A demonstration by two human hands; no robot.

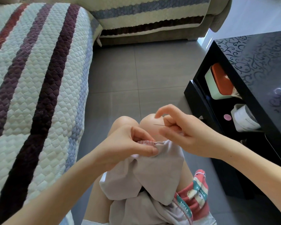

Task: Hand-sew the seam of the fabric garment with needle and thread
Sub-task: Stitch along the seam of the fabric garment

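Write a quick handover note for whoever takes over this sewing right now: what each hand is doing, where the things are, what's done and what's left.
Left hand: pinches the garment at its top edge, thumb in front; the rest of the cloth hangs down from there.
Right hand: pinches the needle, tip pointing left toward the seam, clear of the cloth.
Done: a short row of red stitches along the pinched edge.
Left: the next stitch, beside the last one, then on along the seam. How much stays open is hidden in the folds, and the thread at the needle is too fine to see.
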